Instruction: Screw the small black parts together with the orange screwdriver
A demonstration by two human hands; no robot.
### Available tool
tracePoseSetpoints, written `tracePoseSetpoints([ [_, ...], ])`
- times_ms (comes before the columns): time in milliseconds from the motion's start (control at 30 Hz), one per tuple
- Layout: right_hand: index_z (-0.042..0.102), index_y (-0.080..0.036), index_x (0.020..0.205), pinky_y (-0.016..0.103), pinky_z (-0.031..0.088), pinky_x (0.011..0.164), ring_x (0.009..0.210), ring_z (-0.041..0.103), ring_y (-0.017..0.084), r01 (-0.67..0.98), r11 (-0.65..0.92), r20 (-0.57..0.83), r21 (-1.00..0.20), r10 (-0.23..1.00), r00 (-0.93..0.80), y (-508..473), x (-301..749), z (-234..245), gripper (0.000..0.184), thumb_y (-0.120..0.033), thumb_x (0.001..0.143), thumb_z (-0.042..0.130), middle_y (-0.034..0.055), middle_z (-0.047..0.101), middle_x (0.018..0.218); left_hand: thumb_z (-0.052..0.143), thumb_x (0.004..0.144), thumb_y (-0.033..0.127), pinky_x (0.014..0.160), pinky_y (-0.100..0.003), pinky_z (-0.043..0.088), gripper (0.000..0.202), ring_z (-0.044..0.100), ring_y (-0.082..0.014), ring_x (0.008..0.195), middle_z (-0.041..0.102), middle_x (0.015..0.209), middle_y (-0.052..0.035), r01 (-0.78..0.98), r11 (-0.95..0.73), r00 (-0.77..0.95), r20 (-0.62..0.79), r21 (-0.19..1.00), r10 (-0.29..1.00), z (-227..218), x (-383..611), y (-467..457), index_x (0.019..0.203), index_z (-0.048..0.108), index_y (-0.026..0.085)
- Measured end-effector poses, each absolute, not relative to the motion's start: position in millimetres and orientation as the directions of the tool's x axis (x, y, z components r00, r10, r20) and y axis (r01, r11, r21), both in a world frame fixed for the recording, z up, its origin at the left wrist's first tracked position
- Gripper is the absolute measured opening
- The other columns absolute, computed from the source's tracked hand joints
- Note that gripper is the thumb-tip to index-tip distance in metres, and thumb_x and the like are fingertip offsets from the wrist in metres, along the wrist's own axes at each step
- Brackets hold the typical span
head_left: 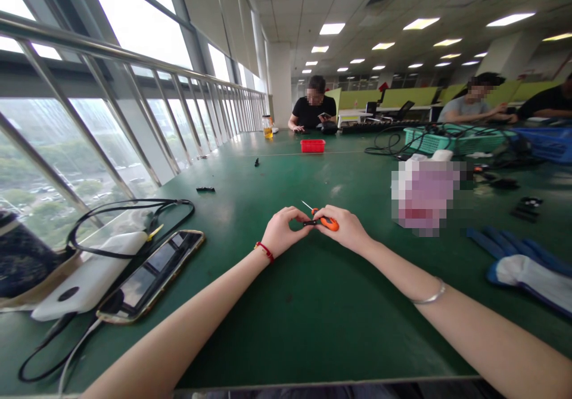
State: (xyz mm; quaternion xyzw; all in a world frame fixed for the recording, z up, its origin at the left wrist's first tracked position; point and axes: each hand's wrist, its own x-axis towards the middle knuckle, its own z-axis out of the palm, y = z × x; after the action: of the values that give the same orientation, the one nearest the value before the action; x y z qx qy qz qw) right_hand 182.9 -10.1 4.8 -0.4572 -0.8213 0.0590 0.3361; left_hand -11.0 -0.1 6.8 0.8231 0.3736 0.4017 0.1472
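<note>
Over the middle of the green table my two hands meet at a small black part. My left hand pinches its left end between thumb and fingertips. A screwdriver with an orange and black handle rests in my right hand, its thin shaft slanting up and away to the left. The thumb and fingertips of that hand also reach the black part's right end. I cannot make out the part's details at this size.
On the left lie a phone, a white power bank and looped black cable. Ahead stands a red box. Small black pieces are scattered about. To the right are a blue-and-white glove and a green basket. Other people sit beyond.
</note>
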Motion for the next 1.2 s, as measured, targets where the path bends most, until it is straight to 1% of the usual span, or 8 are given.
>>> tracePoseSetpoints([
  [233, 0.064, -0.024, 0.092, 0.023, 0.039, 0.062, 0.075, 0.058, 0.014, 0.708, 0.634, 0.471, -0.312, 0.750, -0.464, -5.8, 190.4, 4.0, 0.013, -0.030, 0.082, 0.059, 0.0010, 0.060, 0.088, 0.067, 0.073, 0.030, 0.071, -0.026, 0.049, 0.014, 0.062, -0.0141, 0.072, 0.070, 0.078, -0.0030, 0.480, -0.575, 0.409, 0.411, 0.663, 0.815, 7.2, -11.6, 2.4, 0.075, 0.069, 0.015],
  [500, 0.065, -0.024, 0.092, 0.022, 0.038, 0.059, 0.071, 0.057, 0.013, 0.720, 0.637, 0.461, -0.276, 0.745, -0.482, -4.8, 191.9, 3.3, 0.013, -0.030, 0.082, 0.060, 0.0011, 0.059, 0.087, 0.067, 0.074, 0.032, 0.071, -0.025, 0.053, 0.019, 0.065, -0.0145, 0.070, 0.072, 0.078, -0.0047, 0.428, -0.513, 0.413, 0.343, 0.745, 0.843, 3.4, -13.2, 6.2, 0.078, 0.072, 0.014],
  [600, 0.065, -0.024, 0.091, 0.022, 0.037, 0.059, 0.070, 0.056, 0.013, 0.729, 0.629, 0.447, -0.269, 0.752, -0.484, -4.9, 191.4, 3.7, 0.013, -0.031, 0.082, 0.059, 0.0012, 0.059, 0.087, 0.067, 0.074, 0.031, 0.071, -0.025, 0.054, 0.018, 0.066, -0.0148, 0.070, 0.073, 0.079, -0.0046, 0.432, -0.504, 0.407, 0.337, 0.748, 0.849, 3.5, -12.7, 5.3, 0.079, 0.073, 0.015],
  [733, 0.065, -0.024, 0.092, 0.022, 0.037, 0.058, 0.069, 0.055, 0.013, 0.734, 0.625, 0.431, -0.268, 0.758, -0.488, -4.5, 190.7, 3.4, 0.014, -0.031, 0.082, 0.058, 0.0014, 0.059, 0.087, 0.065, 0.076, 0.028, 0.074, -0.025, 0.053, 0.016, 0.066, -0.0147, 0.072, 0.073, 0.081, -0.0035, 0.478, -0.538, 0.412, 0.364, 0.694, 0.835, 5.1, -11.8, 2.9, 0.081, 0.073, 0.016],
  [833, 0.064, -0.024, 0.092, 0.023, 0.037, 0.058, 0.070, 0.055, 0.013, 0.742, 0.615, 0.434, -0.269, 0.765, -0.476, -4.9, 189.9, 3.2, 0.014, -0.033, 0.082, 0.058, 0.0014, 0.059, 0.087, 0.061, 0.080, 0.027, 0.075, -0.025, 0.052, 0.017, 0.065, -0.0145, 0.074, 0.072, 0.086, -0.0033, 0.533, -0.617, 0.456, 0.417, 0.579, 0.786, 7.4, -12.1, 1.2, 0.089, 0.072, 0.018],
  [967, 0.064, -0.024, 0.091, 0.023, 0.036, 0.057, 0.071, 0.056, 0.013, 0.754, 0.597, 0.432, -0.273, 0.777, -0.458, -6.7, 188.6, 4.2, 0.014, -0.033, 0.082, 0.058, 0.0012, 0.060, 0.087, 0.052, 0.087, 0.026, 0.078, -0.028, 0.047, 0.021, 0.061, -0.0183, 0.086, 0.069, 0.092, -0.0059, 0.636, -0.735, 0.587, 0.471, 0.235, 0.658, 11.5, -12.8, -0.9, 0.092, 0.071, 0.020],
  [1033, 0.064, -0.024, 0.090, 0.023, 0.035, 0.057, 0.071, 0.056, 0.013, 0.758, 0.591, 0.433, -0.277, 0.781, -0.451, -7.4, 188.0, 4.7, 0.013, -0.032, 0.081, 0.058, 0.0010, 0.060, 0.087, 0.049, 0.088, 0.027, 0.078, -0.029, 0.046, 0.022, 0.059, -0.0187, 0.086, 0.068, 0.091, -0.0068, 0.650, -0.753, 0.629, 0.481, 0.105, 0.610, 13.1, -12.8, -1.7, 0.091, 0.070, 0.019],
  [1200, 0.064, -0.025, 0.090, 0.022, 0.035, 0.057, 0.072, 0.056, 0.013, 0.776, 0.571, 0.421, -0.267, 0.794, -0.439, -8.2, 185.7, 4.2, 0.013, -0.030, 0.080, 0.059, -0.0003, 0.060, 0.086, 0.046, 0.089, 0.026, 0.074, -0.029, 0.043, 0.023, 0.056, -0.0171, 0.080, 0.066, 0.084, -0.0056, 0.644, -0.760, 0.690, 0.497, -0.090, 0.526, 12.7, -12.1, -2.2, 0.088, 0.068, 0.017],
])
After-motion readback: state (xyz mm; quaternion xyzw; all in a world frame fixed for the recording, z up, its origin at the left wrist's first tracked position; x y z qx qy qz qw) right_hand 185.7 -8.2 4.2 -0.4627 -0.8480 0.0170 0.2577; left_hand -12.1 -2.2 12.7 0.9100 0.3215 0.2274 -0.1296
